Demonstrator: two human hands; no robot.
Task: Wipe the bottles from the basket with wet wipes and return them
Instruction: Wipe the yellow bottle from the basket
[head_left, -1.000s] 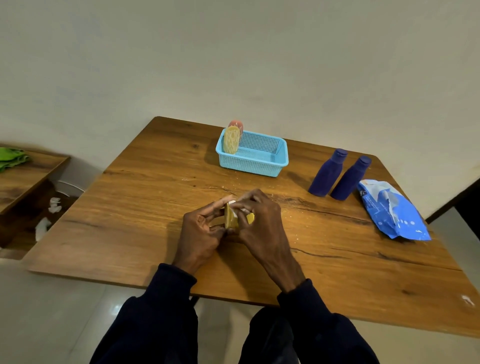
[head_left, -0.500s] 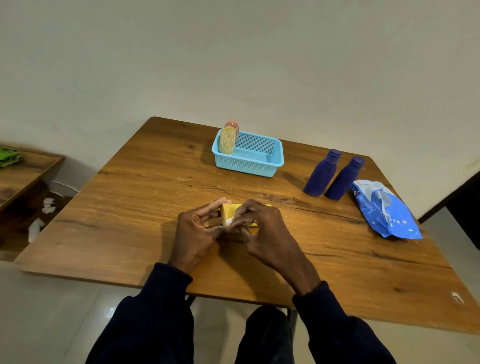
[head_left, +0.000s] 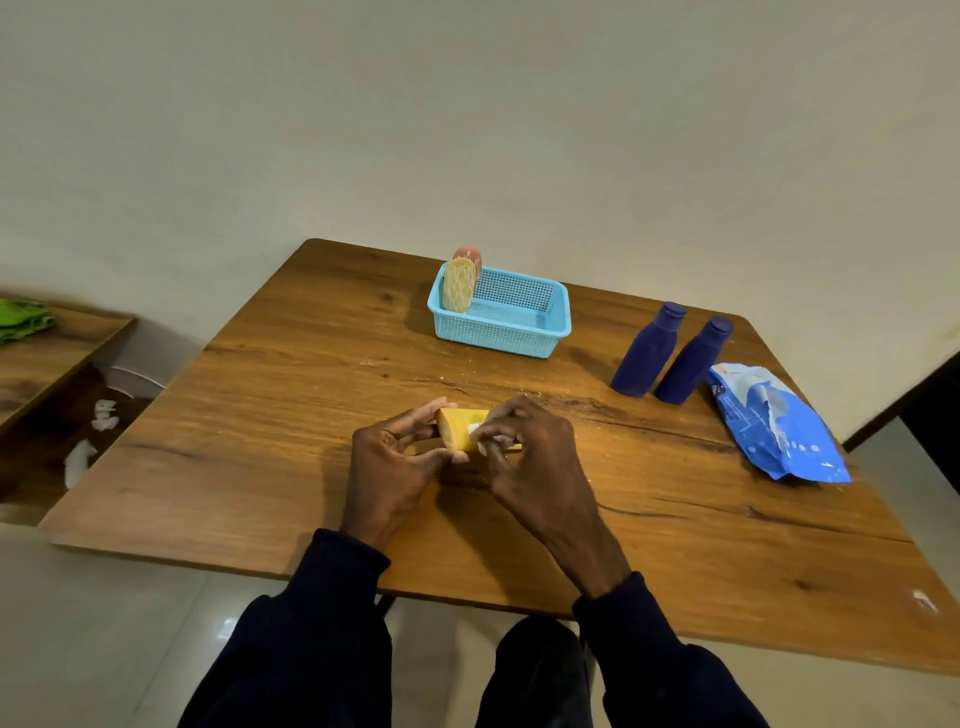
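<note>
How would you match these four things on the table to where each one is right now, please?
Things:
1. yellow bottle
2. dark blue bottles
3. wipes pack
4. patterned bottles

Places:
a. lying near the right edge of the table
b. standing in the left end of the basket
c. gripped by the left hand, the right hand pressing a white wipe on it
d. standing between basket and pack

Pairs: 1-c, 2-d, 3-a, 4-b
</note>
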